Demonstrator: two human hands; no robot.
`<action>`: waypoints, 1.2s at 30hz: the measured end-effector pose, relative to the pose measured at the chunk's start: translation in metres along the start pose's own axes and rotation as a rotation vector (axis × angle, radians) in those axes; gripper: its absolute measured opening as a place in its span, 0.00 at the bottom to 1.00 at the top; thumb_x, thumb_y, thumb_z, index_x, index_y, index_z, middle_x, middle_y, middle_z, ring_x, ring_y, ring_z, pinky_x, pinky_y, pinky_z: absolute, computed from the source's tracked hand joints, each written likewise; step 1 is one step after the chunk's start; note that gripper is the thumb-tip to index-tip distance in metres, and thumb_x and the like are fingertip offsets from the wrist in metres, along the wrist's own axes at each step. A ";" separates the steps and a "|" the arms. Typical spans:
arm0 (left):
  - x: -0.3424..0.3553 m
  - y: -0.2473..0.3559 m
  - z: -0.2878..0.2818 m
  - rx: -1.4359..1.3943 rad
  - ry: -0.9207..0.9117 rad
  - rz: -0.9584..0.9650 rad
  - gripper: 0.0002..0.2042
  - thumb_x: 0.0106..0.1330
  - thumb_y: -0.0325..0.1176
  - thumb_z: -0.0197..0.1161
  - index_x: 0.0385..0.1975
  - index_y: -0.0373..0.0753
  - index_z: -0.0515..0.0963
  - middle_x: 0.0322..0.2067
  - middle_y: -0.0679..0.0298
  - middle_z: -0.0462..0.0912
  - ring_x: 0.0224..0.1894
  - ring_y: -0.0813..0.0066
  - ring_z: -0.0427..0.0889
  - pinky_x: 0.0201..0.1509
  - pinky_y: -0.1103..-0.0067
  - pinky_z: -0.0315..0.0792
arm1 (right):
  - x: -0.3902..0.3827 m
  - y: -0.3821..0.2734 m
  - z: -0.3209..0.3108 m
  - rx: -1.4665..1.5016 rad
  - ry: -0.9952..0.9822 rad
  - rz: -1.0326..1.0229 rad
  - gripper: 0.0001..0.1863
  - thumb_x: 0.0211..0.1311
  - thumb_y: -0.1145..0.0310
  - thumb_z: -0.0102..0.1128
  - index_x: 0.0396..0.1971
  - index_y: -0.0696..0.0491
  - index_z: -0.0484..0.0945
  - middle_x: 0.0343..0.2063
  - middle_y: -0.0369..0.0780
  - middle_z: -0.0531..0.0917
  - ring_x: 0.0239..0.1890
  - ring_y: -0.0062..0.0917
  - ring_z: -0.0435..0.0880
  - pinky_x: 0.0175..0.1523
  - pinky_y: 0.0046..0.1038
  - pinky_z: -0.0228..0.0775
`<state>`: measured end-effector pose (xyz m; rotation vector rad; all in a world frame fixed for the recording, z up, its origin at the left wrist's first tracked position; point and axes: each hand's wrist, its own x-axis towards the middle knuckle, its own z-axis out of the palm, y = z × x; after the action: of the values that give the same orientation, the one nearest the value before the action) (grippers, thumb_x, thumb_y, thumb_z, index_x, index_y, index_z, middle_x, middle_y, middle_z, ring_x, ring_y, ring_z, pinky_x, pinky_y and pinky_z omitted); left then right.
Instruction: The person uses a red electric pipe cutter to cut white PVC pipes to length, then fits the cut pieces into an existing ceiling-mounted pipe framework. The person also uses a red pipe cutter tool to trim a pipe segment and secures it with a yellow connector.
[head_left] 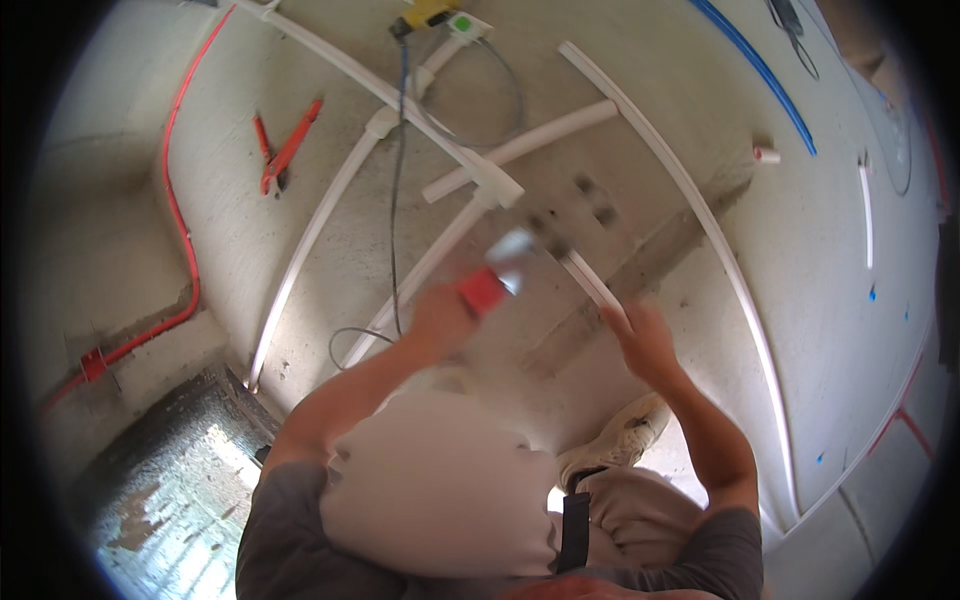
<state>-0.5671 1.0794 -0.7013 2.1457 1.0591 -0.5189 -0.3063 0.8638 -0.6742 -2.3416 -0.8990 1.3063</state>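
My left hand (pixel 443 320) is closed on a red and silver tool (pixel 485 283), blurred by motion, raised over the grey floor. My right hand (pixel 638 335) grips the lower end of a thin white pipe (pixel 585 275), whose upper end is near the tool and blurred. Behind the tool, a white pipe fitting (pixel 497 185) joins several white pipes on the floor.
A long white pipe (pixel 700 205) curves along my right, another (pixel 310 255) along my left. Red-handled pliers (pixel 290 145) lie upper left, near a red conduit (pixel 182 230). A yellow power tool (pixel 425 18), grey cables (pixel 395 240) and blue pipes (pixel 750 60) lie farther off.
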 end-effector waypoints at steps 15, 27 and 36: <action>-0.102 0.035 -0.069 -1.390 -0.406 0.356 0.14 0.66 0.39 0.67 0.21 0.39 0.78 0.21 0.63 0.78 0.23 0.68 0.78 0.29 0.72 0.72 | -0.114 0.016 -0.075 -0.049 0.097 -0.077 0.25 0.76 0.49 0.55 0.26 0.57 0.74 0.15 0.51 0.75 0.19 0.50 0.79 0.27 0.46 0.65; 0.002 -0.419 -0.212 -2.024 0.411 -0.235 0.08 0.58 0.30 0.59 0.33 0.32 0.76 0.28 0.57 0.77 0.28 0.63 0.78 0.32 0.73 0.78 | -0.025 -0.001 -0.021 -0.087 0.127 -0.080 0.26 0.75 0.46 0.54 0.27 0.55 0.78 0.21 0.50 0.80 0.28 0.52 0.80 0.35 0.48 0.69; 0.006 -0.405 -0.171 -1.144 0.868 -0.737 0.19 0.66 0.46 0.68 0.38 0.32 0.77 0.29 0.59 0.78 0.28 0.62 0.79 0.35 0.70 0.79 | 0.022 -0.052 -0.018 -0.041 0.159 -0.072 0.27 0.75 0.46 0.56 0.27 0.57 0.77 0.19 0.48 0.76 0.23 0.46 0.75 0.32 0.43 0.64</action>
<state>-0.8808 1.3835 -0.7482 0.8456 1.9607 0.6940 -0.3021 0.9181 -0.6509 -2.3817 -0.9579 1.0663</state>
